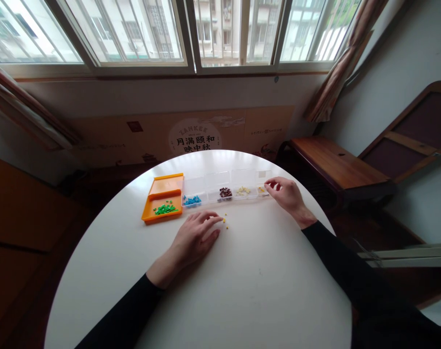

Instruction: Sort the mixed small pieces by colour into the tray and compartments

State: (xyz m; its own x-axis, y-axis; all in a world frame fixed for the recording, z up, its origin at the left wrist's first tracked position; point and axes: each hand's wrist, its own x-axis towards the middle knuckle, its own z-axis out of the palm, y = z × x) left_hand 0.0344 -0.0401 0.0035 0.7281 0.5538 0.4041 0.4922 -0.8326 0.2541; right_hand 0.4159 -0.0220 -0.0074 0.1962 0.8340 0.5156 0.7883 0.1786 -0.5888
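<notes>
My left hand (196,235) lies flat on the white round table (242,291), fingers stretched out, fingertips beside a few tiny yellow beads (225,222). My right hand (285,194) hovers at the right end of a clear compartment box (227,186), its fingers curled in a pinch over the last compartment, which holds yellow beads (261,189). What the pinch holds is too small to see. The other compartments hold blue beads (192,199), dark red beads (225,192) and pale cream beads (242,191). An orange tray (165,186) with green beads (165,209) sits left of the box.
A dark wooden bench (336,165) and a leaning wooden panel (416,131) stand to the right of the table. A printed cardboard sheet (194,135) leans on the wall under the window. Curtains hang at both sides.
</notes>
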